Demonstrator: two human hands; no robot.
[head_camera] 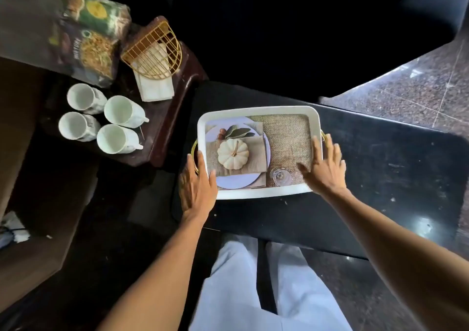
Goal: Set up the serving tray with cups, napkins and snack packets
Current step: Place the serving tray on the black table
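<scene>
White serving tray with printed pumpkin picture sits on dark table; left hand flat at its left edge, right hand spread over its right rim, fingers loose. Four white cups, wire napkin holder with napkins, snack packets on brown side table left.

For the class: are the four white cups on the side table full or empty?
Empty. The four white cups stand upright on the side table, and the head view looks straight down onto bare white insides, with no liquid showing.
</scene>
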